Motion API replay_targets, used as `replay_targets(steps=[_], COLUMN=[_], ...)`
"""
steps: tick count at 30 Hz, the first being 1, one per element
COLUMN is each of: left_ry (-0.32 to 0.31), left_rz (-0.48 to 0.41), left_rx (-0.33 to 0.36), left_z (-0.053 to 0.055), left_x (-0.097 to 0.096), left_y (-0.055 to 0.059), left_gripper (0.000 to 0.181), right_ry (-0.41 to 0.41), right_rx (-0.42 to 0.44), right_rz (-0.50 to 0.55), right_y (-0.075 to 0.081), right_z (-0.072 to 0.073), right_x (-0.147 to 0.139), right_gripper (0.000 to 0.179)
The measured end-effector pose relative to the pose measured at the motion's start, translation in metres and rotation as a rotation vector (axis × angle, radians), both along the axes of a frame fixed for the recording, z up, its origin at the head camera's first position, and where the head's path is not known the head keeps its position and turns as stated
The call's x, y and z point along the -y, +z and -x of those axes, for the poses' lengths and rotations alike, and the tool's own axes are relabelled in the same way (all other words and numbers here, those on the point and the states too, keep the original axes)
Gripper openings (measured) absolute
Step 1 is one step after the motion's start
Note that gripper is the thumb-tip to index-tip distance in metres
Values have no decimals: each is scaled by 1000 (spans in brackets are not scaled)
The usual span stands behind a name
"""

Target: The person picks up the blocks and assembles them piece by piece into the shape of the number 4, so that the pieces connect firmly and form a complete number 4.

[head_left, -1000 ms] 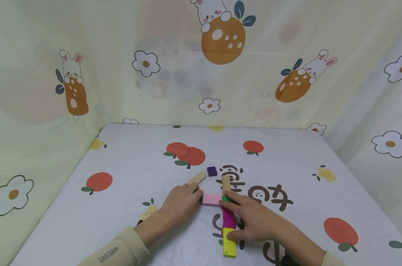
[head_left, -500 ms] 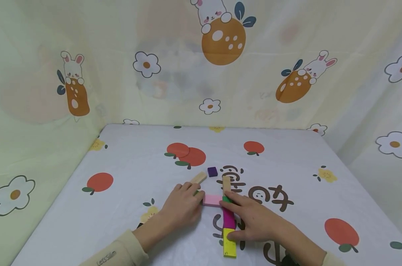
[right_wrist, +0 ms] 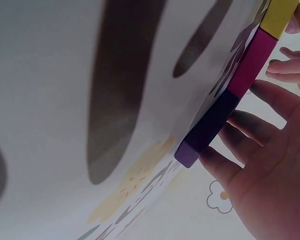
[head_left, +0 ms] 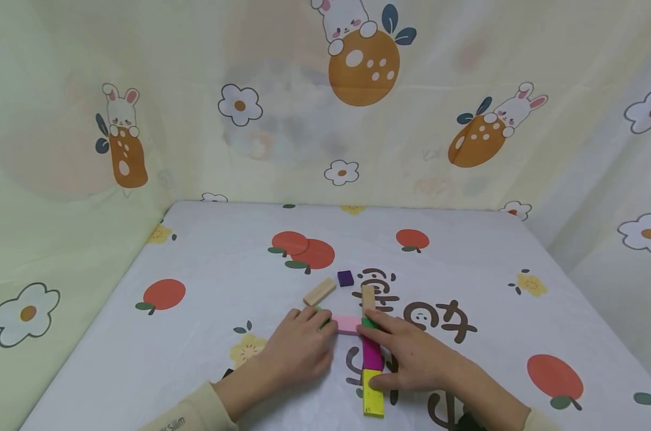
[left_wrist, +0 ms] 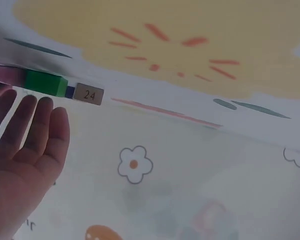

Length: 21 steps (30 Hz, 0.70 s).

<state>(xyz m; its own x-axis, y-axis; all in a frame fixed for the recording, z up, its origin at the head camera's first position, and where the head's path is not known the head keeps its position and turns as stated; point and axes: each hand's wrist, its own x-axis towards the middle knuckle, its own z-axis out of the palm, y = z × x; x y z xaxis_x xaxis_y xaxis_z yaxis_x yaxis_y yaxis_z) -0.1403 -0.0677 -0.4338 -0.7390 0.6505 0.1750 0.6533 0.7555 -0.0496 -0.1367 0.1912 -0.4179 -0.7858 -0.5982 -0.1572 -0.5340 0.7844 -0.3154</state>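
Observation:
In the head view my left hand [head_left: 300,347] pinches a green block [head_left: 324,319] at the left end of a pink block [head_left: 348,325]; its fingers mostly hide the green one. My right hand [head_left: 414,356] rests spread along a straight row of flat blocks. From far to near the row shows a bare wood block [head_left: 368,298], a green piece [head_left: 369,324], a magenta block [head_left: 372,354] and a yellow block [head_left: 373,395]. The right thumb touches the yellow block. In the right wrist view the fingertips lie along a dark purple block [right_wrist: 210,122] joined to the magenta one.
A loose wood block [head_left: 320,291] lies tilted just beyond the left hand, with a small purple cube [head_left: 345,278] to its right. A patterned white cloth [head_left: 206,257] covers the table, and a printed curtain [head_left: 282,143] stands behind and at the sides.
My left hand has slid right and slightly nearer with the green block, towards the pink block. The loose wood block has come into full view. My right hand has stayed in place.

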Motion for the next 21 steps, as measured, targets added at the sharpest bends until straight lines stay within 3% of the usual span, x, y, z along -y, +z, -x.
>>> replay_targets(steps=[14, 21], left_ry=[-11, -21], left_rz=[4, -8], left_rx=[37, 48], left_z=[1, 2], left_x=[0, 2], left_y=[-2, -3], left_gripper=[40, 39], right_ry=[-1, -6], right_rx=[-13, -41], right_rz=[-44, -32], right_y=[4, 13], right_z=[3, 7], right_x=[2, 11], right_gripper=[88, 79])
